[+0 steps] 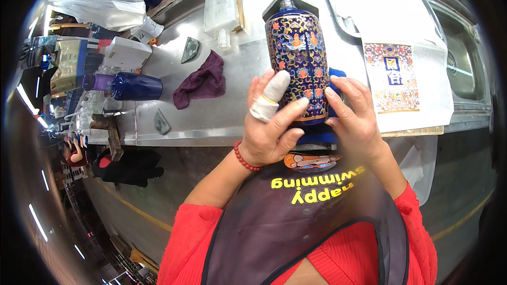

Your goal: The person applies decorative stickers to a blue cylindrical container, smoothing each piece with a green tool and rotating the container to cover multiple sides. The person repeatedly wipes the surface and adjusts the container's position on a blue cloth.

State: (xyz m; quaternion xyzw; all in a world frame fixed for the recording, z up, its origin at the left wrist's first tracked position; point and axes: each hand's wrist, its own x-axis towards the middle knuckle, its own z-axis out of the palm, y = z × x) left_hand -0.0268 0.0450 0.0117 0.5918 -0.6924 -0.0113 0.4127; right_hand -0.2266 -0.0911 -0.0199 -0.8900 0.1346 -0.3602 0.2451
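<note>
A dark blue glass bottle (299, 55), covered with a colourful floral pattern, lies with its open neck pointing away from me. My left hand (272, 121) holds its lower left side, thumb and fingers against the pattern. A whitish cover wraps one left finger, and red beads circle that wrist. From the other side, my right hand (355, 113) has its fingertips on the bottle's lower right edge. Blue cloth (338, 74) shows beside and under the bottle. To the right, a matching patterned sheet (392, 76) lies on white paper (433, 89).
Left on the metal worktop (158, 105) are a purple cloth (202, 81), small flat pieces (190, 50) and a clear plastic container (222, 10). Another blue bottle (136, 86) lies farther left. A metal sink (465, 58) is at the right. A plastic bag (100, 6) is at the back left.
</note>
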